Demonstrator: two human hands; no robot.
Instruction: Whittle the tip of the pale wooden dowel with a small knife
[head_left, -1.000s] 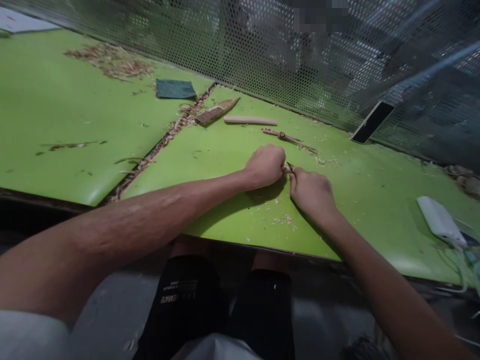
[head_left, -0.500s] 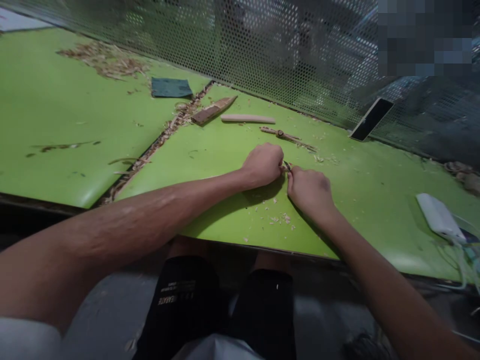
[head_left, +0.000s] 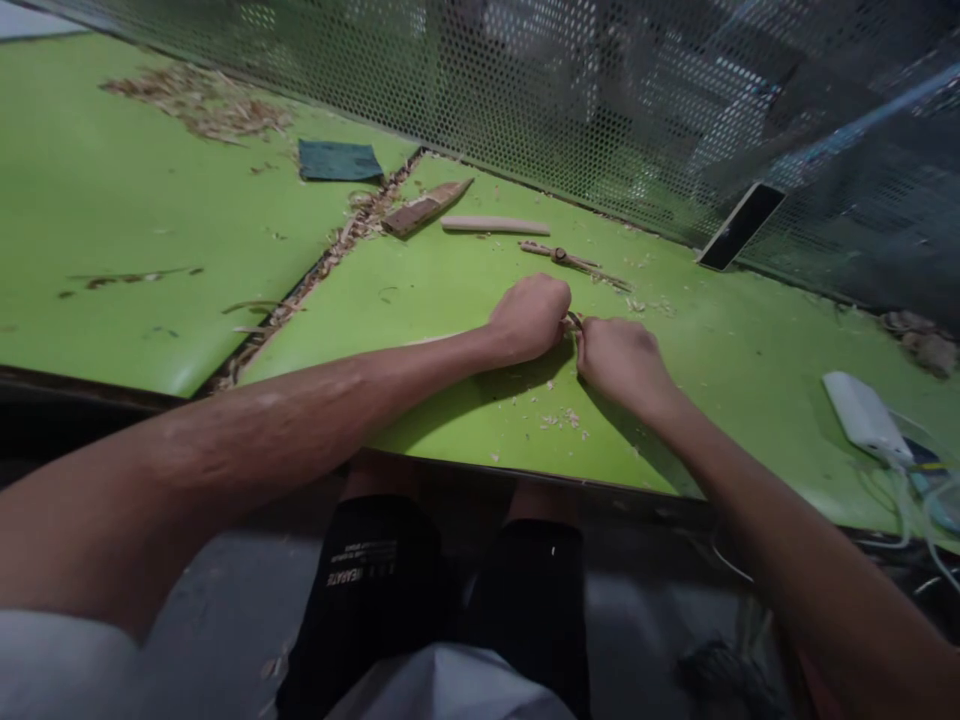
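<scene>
Close together over the green tabletop (head_left: 442, 285), both my hands are closed. My left hand (head_left: 529, 316) is a fist, knuckles up, around what looks like a pale piece of wood; only a bit of it shows at the fingers. A small dark curved blade (head_left: 575, 320) sticks out between the hands, at the fingertips of my right hand (head_left: 621, 362). My right fingers are wrapped around its handle, which is hidden. Small wood shavings (head_left: 566, 418) lie below the hands. Just beyond them rests a thin forked wooden tool (head_left: 574, 259).
Behind are a pale wooden stick (head_left: 495, 226), a pointed wooden piece (head_left: 427, 208), a dark green cloth-like sheet (head_left: 340, 161) and a heap of shavings (head_left: 199, 103). A phone (head_left: 741, 228) leans on the perforated metal screen (head_left: 525, 100). A white power bank (head_left: 866, 415) with cables lies right.
The hands stay together, with the blade between them turned slightly and closer to the left fist. The whole view has shifted a little, so things sit slightly higher.
</scene>
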